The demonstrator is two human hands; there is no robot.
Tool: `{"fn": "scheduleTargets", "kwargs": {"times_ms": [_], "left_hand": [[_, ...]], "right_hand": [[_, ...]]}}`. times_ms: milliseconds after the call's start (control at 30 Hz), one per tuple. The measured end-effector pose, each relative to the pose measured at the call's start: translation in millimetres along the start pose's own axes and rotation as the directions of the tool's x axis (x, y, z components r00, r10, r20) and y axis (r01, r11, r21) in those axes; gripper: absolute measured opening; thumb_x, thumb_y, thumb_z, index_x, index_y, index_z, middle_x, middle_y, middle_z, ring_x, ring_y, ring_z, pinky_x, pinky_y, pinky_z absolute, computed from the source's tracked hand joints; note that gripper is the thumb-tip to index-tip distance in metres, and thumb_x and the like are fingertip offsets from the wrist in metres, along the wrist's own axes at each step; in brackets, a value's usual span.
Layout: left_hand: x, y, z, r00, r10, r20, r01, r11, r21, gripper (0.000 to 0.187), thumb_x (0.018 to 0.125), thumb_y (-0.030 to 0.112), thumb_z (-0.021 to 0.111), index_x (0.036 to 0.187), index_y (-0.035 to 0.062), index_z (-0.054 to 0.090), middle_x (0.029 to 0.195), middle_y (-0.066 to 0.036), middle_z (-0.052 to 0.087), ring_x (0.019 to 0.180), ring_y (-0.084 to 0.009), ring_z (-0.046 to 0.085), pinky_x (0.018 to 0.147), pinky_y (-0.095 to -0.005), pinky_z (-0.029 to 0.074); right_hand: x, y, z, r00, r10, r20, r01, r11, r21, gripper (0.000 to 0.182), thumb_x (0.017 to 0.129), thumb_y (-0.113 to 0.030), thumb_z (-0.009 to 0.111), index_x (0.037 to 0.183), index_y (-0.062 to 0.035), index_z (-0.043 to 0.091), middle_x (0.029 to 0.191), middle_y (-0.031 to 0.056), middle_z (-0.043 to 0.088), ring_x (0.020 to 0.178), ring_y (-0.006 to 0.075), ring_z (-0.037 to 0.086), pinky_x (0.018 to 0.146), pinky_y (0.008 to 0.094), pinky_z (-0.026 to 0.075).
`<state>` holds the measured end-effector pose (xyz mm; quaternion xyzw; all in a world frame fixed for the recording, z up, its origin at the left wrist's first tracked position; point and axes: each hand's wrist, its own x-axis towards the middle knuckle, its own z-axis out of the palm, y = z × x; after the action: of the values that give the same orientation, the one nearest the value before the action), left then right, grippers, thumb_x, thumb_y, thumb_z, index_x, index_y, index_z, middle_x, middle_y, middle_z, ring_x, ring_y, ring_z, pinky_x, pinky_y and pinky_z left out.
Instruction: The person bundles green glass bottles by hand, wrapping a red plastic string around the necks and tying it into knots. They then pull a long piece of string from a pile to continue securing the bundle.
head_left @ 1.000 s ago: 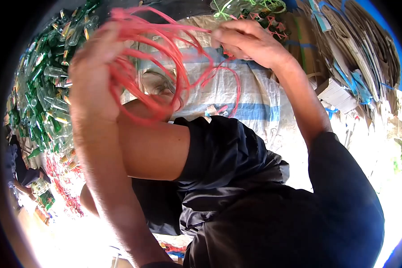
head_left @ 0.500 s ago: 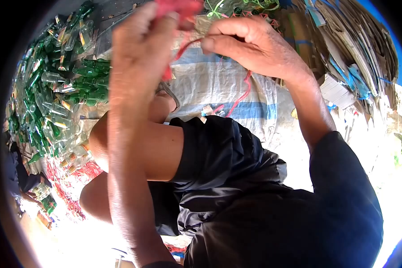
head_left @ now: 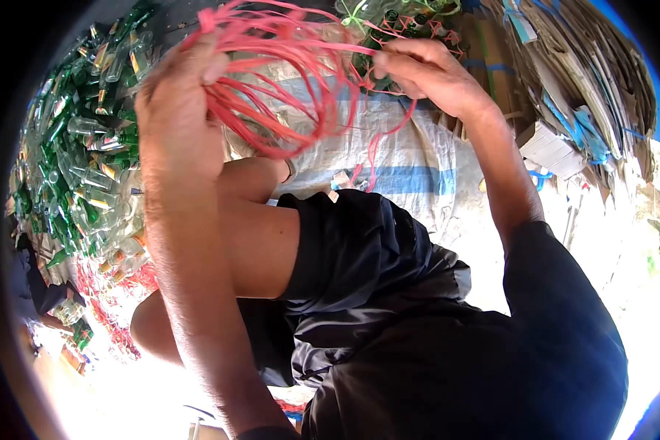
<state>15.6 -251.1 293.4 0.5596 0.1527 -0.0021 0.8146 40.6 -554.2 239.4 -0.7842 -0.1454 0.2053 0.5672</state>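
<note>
My left hand [head_left: 182, 92] is wrapped round a loose coil of pink-red plastic cord [head_left: 301, 92] at the upper left; its loops fan out to the right of the fingers. At the upper right, my right hand [head_left: 425, 73] pinches a strand of the same cord, pulled out from the coil. A loose end dangles below this hand, over a white and blue woven sheet [head_left: 411, 158].
Many green and clear bottles [head_left: 88, 176] are heaped on the left. Stacked flattened cardboard [head_left: 587, 73] stands at the upper right. More red cord [head_left: 117, 293] lies at the lower left, beside part of another person [head_left: 33, 279].
My left hand has moved left and turned, and the bunched cord has spread into wide loops. My right hand has shifted slightly right and down, with a strand stretched between the hands.
</note>
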Motion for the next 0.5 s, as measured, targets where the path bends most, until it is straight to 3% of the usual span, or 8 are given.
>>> {"fn": "scheduleTargets", "kwargs": {"times_ms": [100, 200, 367, 500], "left_hand": [[12.6, 4.0, -13.7, 0.992, 0.067, -0.106, -0.074, 0.995, -0.062, 0.022, 0.096, 0.013, 0.07, 0.113, -0.0005, 0.069, 0.08, 0.002, 0.059, 0.072, -0.0066, 0.054, 0.064, -0.0241, 0.044], [16.0, 10.5, -15.1, 0.968, 0.135, -0.213, -0.142, 0.99, -0.021, 0.024, 0.096, 0.009, 0.07, 0.117, -0.0023, 0.068, 0.083, 0.0, 0.062, 0.075, -0.0078, 0.056, 0.065, -0.0252, 0.046], [23.9, 15.9, -19.9, 0.925, 0.209, -0.318, -0.229, 0.973, -0.026, 0.023, 0.097, 0.006, 0.067, 0.117, -0.0043, 0.067, 0.086, -0.002, 0.064, 0.078, -0.0105, 0.059, 0.073, -0.0269, 0.053], [27.0, 12.3, -17.9, 0.925, 0.225, -0.306, -0.217, 0.974, 0.06, 0.022, 0.097, 0.011, 0.068, 0.115, -0.0015, 0.069, 0.084, 0.0, 0.064, 0.074, -0.0081, 0.056, 0.066, -0.0248, 0.047]], "right_hand": [[-18.9, 39.1, -15.6, 0.976, 0.21, -0.055, -0.205, 0.975, 0.081, 0.032, 0.104, -0.032, 0.062, 0.091, -0.0027, 0.066, 0.06, -0.0077, 0.035, 0.053, 0.0032, 0.029, 0.05, 0.0252, 0.021], [-40.4, 71.4, -28.0, 0.92, 0.389, -0.046, -0.377, 0.911, 0.17, 0.032, 0.104, -0.032, 0.063, 0.092, -0.0026, 0.063, 0.061, -0.0081, 0.032, 0.054, 0.0038, 0.028, 0.05, 0.0254, 0.021], [-68.9, 103.2, -40.2, 0.906, 0.418, -0.071, -0.393, 0.891, 0.228, 0.03, 0.105, -0.029, 0.062, 0.091, -0.0024, 0.062, 0.061, -0.0077, 0.034, 0.053, 0.0037, 0.029, 0.049, 0.0246, 0.023], [-81.9, 98.6, -45.4, 0.904, 0.409, -0.121, -0.326, 0.846, 0.421, 0.03, 0.103, -0.032, 0.065, 0.092, -0.0044, 0.067, 0.062, -0.0089, 0.035, 0.054, 0.0034, 0.029, 0.049, 0.0237, 0.023]]}}
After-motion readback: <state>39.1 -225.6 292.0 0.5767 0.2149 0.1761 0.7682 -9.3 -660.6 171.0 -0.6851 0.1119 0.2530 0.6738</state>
